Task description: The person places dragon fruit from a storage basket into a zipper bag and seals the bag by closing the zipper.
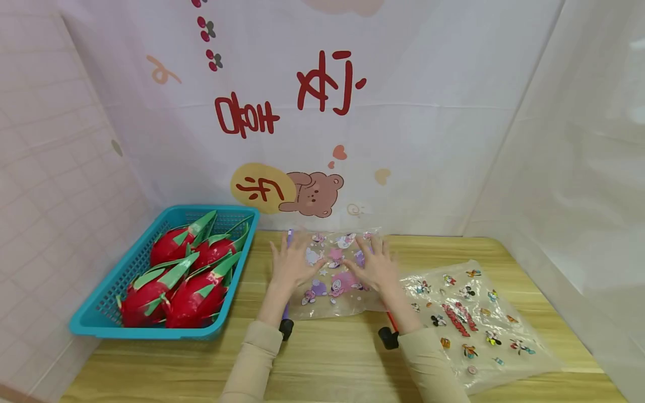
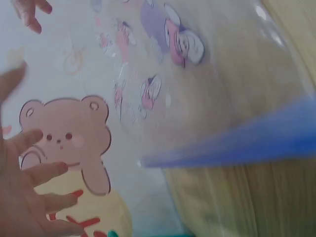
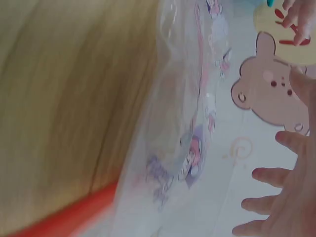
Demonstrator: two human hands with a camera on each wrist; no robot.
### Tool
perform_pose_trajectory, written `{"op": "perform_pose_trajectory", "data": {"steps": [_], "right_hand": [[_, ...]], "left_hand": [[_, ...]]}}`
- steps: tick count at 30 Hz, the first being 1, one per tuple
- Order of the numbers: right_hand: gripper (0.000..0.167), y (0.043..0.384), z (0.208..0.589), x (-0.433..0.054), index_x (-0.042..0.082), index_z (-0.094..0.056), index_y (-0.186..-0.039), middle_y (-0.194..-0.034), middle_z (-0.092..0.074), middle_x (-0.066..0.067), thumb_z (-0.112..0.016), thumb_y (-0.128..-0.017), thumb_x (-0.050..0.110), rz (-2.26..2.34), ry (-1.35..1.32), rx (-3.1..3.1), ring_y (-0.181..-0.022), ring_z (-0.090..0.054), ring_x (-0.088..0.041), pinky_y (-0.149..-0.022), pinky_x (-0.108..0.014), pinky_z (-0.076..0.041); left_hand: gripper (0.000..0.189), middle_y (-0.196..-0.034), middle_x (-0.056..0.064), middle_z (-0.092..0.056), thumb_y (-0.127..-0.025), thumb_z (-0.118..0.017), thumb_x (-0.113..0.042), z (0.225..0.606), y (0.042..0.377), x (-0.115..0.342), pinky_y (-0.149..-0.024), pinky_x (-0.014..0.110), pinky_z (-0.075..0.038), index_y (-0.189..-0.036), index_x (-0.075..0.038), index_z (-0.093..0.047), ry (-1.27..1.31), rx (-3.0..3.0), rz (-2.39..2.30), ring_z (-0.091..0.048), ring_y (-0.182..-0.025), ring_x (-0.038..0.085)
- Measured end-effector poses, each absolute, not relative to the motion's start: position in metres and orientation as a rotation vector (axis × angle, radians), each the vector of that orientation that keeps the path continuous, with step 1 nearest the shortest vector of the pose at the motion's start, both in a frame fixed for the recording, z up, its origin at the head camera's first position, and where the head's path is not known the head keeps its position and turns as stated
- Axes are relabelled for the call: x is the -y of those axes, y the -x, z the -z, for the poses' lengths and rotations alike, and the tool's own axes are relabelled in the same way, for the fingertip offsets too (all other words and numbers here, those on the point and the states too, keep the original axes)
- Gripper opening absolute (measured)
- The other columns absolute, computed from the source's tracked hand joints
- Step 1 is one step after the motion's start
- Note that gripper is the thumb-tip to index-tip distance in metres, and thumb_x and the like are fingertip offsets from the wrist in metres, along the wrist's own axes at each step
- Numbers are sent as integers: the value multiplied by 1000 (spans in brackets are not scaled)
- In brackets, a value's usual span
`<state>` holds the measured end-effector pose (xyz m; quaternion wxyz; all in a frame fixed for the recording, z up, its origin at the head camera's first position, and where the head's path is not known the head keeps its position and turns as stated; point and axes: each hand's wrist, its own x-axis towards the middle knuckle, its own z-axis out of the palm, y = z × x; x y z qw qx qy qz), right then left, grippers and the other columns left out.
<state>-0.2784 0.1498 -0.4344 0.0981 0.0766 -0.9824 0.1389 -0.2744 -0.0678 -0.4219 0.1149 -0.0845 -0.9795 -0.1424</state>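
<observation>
A clear plastic bag printed with pink and purple cartoon figures lies on the table, a purple strip along its left edge. Over its left part is my left hand, fingers spread and holding nothing. My right hand is over the right part, its fingers also spread. Both hands show in their wrist views with separated fingers, the left hand and the right hand. Whether the fingertips touch the bag, I cannot tell. Beside my right forearm lies a second clear bag with colourful cartoon prints.
At the left stands a blue plastic basket holding several red dragon fruits with green leaf tips. A red strip runs near the second bag's left side. Behind the wooden table hangs a printed white cloth.
</observation>
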Motion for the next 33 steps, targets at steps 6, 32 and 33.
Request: {"op": "perform_pose_trajectory", "data": {"steps": [6,32,33], "right_hand": [[65,280,440,-128,12,-49,-137,-139,-50,-20,-58,-87,52,-487,-376,2755,-129,-45,-46,-101,-63,-38],[68,254,474,-9,21,-55,-130,-127,-60,-3,-52,-82,69,-51,-545,3045,-115,-55,-29,-86,-56,-47],[69,253,474,-7,21,-55,-130,-129,-59,-3,-51,-82,70,-18,-542,3054,-116,-54,-29,-87,-55,-48]], "left_hand": [[38,-114,19,-66,-82,-70,-19,420,265,88,-83,56,-51,-118,-6,-63,98,2588,420,-59,-105,44],[18,-108,33,-53,-87,-54,1,404,233,135,-71,57,-50,-99,13,-59,-375,2650,362,-54,-93,50],[18,-108,33,-53,-86,-54,1,404,234,135,-70,57,-50,-99,13,-59,-375,2651,360,-55,-93,50]]}}
